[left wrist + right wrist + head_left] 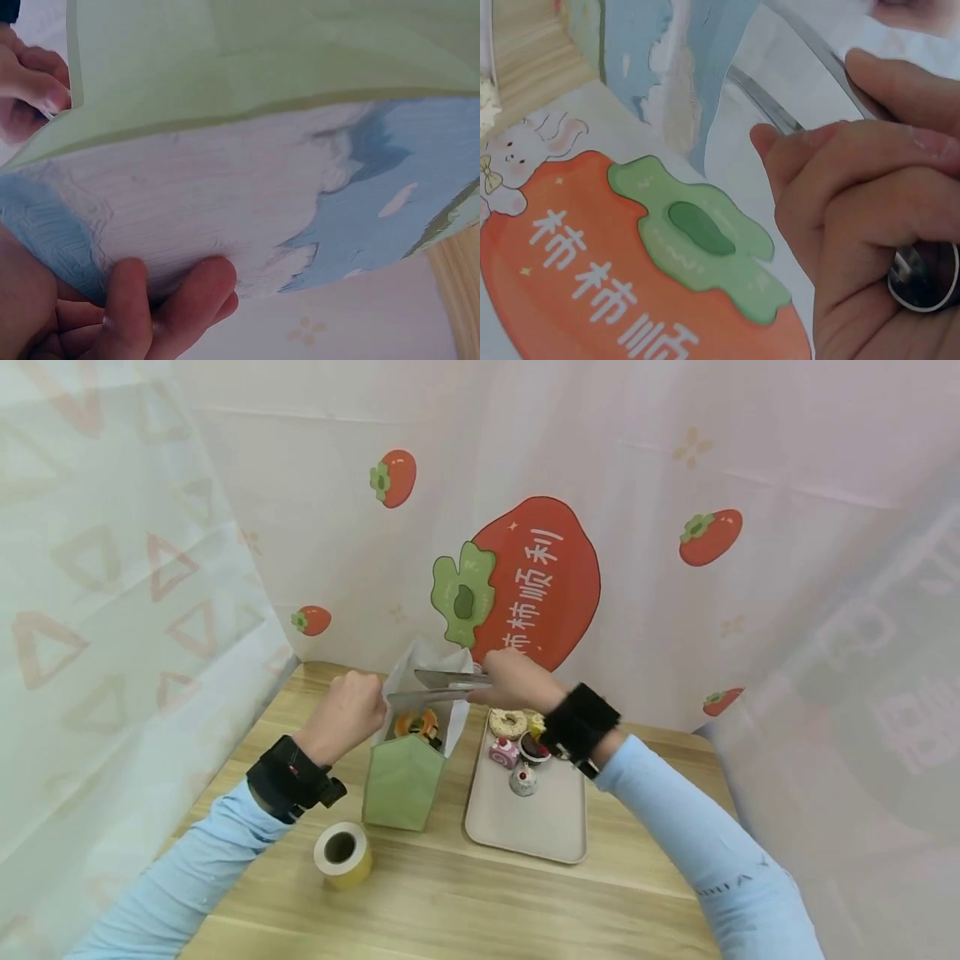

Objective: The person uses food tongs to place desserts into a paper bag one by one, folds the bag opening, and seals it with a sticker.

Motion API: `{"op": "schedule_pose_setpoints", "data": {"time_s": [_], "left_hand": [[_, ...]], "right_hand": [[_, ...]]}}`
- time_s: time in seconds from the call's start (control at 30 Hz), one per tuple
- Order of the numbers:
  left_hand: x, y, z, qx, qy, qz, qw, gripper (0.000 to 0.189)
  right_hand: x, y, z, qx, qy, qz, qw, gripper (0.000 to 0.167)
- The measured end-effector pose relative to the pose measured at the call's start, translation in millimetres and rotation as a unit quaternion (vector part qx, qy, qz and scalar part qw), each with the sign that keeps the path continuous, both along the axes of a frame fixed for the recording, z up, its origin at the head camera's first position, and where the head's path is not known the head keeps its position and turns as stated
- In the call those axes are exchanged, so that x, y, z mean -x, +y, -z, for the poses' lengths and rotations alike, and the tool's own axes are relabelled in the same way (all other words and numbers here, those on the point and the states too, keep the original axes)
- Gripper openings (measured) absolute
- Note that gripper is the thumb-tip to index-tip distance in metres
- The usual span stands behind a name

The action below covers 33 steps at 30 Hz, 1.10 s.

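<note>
A green paper bag (405, 783) stands upright with its mouth open and a white lining showing. My left hand (343, 717) grips the bag's upper left side; in the left wrist view, its fingers (176, 304) curl against the painted blue-and-white side (217, 202). Inside the mouth sits an orange-brown ring-shaped pastry (417, 724) with dark parts. Metal tongs (438, 695) are held in my right hand (517, 681), their arms apart over the bag's mouth. The right wrist view shows my right fingers (870, 176) curled around the tongs; nothing is visible between their arms.
Right of the bag lies a beige tray (525, 831) holding a pale ring donut (507, 723), a pink cake (504, 752), a chocolate cupcake (534, 746) and other small cakes. A yellow-sided roll (351, 870) stands at front left. Printed cloth (637, 635) hangs behind the wooden table (450, 906).
</note>
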State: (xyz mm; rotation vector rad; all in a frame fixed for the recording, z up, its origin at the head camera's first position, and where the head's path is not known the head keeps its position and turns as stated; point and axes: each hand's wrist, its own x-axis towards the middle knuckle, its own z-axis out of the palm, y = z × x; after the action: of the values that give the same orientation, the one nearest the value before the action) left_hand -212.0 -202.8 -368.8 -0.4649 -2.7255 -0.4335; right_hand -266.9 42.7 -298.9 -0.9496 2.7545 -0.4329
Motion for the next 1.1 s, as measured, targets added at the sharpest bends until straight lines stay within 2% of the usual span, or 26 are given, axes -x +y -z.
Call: {"op": "schedule_pose_setpoints", "data": {"time_s": [0.13,0.3,0.43,0.53,0.63,0.77,0.93,0.97,1.1], "left_hand": [[0.8,-0.7,0.1,0.005,0.003,0.001,1.0,0.046],[0.8,-0.9,1.0,0.01,0.005,-0.002,0.9999,0.046],[0.6,-0.5,1.6,0.008,0.001,-0.006,0.9999,0.045],[1.5,-0.4,1.1,0.007,0.0,-0.008,0.9999,0.045],[3.3,0.0,0.6,0.008,0.0,-0.008,0.9999,0.045],[4.6,0.6,0.4,0.01,0.006,-0.005,0.9999,0.045],[3.5,0.2,1.0,0.006,0.009,-0.002,0.9999,0.046],[3.0,0.0,0.7,0.004,0.007,-0.002,1.0,0.046],[2.4,-0.1,-1.4,0.001,0.004,-0.004,1.0,0.046]], "right_hand": [[-14.5,31,2.1,0.073,-0.011,0.006,0.9973,0.019],[-31.7,67,11.0,0.156,-0.004,0.025,0.9875,0.02],[-46.4,99,23.9,0.215,-0.027,0.068,0.9739,0.019],[-57.5,120,38.9,0.257,-0.032,0.106,0.9599,0.021],[-69.2,137,56.6,0.269,-0.019,0.15,0.9511,0.025],[-83.7,154,81.0,0.278,-0.032,0.208,0.9371,0.026],[-91.7,170,108.5,0.305,-0.065,0.242,0.9188,0.022],[-92.5,173,113.3,0.308,-0.07,0.246,0.9166,0.022],[-95.6,182,128.6,0.281,-0.061,0.268,0.9196,0.022]]}}
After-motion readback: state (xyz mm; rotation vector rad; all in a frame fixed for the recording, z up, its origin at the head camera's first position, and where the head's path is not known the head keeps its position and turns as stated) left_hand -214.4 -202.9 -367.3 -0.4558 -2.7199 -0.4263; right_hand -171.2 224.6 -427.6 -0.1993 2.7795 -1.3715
